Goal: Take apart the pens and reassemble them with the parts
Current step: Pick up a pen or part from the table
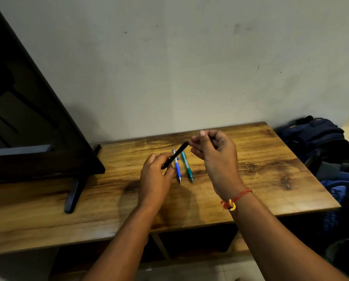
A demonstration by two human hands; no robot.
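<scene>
A black pen (176, 154) is held slanted above the wooden table (260, 175). My left hand (155, 177) grips its lower end. My right hand (214, 153) pinches its upper end with thumb and fingertips. Under the black pen two more pens lie side by side on the table: a blue and white pen (177, 169) and a green pen (187, 166), both with tips toward me. A tiny pale part (192, 153) lies on the table next to the green pen.
A dark flat screen (27, 118) on a slanted black foot (73, 196) stands on the left of the table. Blue backpacks (315, 134) are piled beyond the table's right edge. A grey wall rises right behind the table.
</scene>
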